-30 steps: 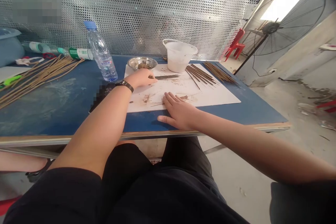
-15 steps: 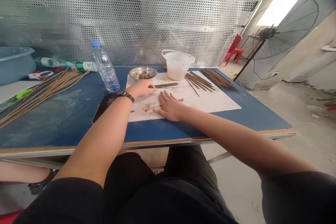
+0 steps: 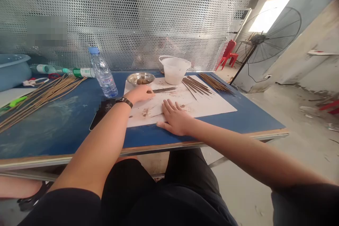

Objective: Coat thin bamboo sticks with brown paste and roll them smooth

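Note:
My right hand (image 3: 176,117) lies flat with fingers stretched out, palm down at the front edge of a white board (image 3: 219,104). A thin stick (image 3: 156,115) runs under its fingers, and a bit of brown paste (image 3: 182,106) shows just beyond the fingertips. My left hand (image 3: 140,94), wearing a dark wristband, is curled closed at the near end of a small bunch of thin dark sticks (image 3: 166,89); its fingertips are partly hidden. Behind it stands a metal bowl (image 3: 129,78) with brown lumps (image 3: 143,81). Brown crumbs (image 3: 145,112) dot the board between the hands.
A white bucket (image 3: 174,72) stands at the board's back, left of brown-coated sticks (image 3: 198,86) and another bundle (image 3: 215,83). To the left are a water bottle (image 3: 104,76), a phone (image 3: 102,113), long brown strips (image 3: 50,93) and a blue basin (image 3: 13,72). Perforated metal sheeting rises behind.
My right hand has slid toward me, its heel now past the board's front edge. My left hand stays at the stick ends. The camera view has shifted slightly.

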`<state>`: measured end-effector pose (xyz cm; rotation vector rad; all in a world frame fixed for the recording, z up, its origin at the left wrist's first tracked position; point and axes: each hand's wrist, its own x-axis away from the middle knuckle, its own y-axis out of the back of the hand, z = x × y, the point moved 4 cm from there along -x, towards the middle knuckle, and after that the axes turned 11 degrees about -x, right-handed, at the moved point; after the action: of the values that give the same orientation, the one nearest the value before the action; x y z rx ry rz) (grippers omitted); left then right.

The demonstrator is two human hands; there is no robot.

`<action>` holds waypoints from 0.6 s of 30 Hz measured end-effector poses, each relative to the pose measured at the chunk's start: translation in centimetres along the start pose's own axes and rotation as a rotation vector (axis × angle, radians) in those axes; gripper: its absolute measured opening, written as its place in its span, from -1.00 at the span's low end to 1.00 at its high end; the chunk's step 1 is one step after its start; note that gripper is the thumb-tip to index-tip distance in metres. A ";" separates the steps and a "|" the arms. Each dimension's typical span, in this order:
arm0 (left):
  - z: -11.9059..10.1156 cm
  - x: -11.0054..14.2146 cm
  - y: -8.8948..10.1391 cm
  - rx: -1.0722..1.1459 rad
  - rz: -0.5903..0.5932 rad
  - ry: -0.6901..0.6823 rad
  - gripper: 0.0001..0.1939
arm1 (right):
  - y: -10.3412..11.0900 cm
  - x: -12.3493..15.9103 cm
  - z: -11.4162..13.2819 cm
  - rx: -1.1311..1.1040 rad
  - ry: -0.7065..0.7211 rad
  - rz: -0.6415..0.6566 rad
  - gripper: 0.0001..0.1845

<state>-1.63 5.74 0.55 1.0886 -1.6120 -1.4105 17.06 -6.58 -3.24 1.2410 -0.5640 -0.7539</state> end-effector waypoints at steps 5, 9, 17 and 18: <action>0.0 0.2 0.0 0.005 0.006 -0.010 -0.63 | 0.5 -4.4 -1.2 -0.012 -0.031 0.032 0.17; 0.2 0.2 0.0 0.012 0.017 0.005 -0.62 | 0.7 -3.4 -1.1 -0.018 -0.010 0.037 0.19; 0.4 -0.2 -0.3 -0.025 0.033 -0.011 -0.60 | 0.3 4.3 0.3 -0.020 0.069 0.006 0.22; 0.5 -0.2 -0.4 -0.024 0.029 -0.013 -0.60 | 0.3 4.5 0.4 -0.019 0.063 0.008 0.22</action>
<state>-1.90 6.11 0.11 1.0411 -1.6097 -1.4167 19.73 -10.24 -2.93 1.2396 -0.5088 -0.7093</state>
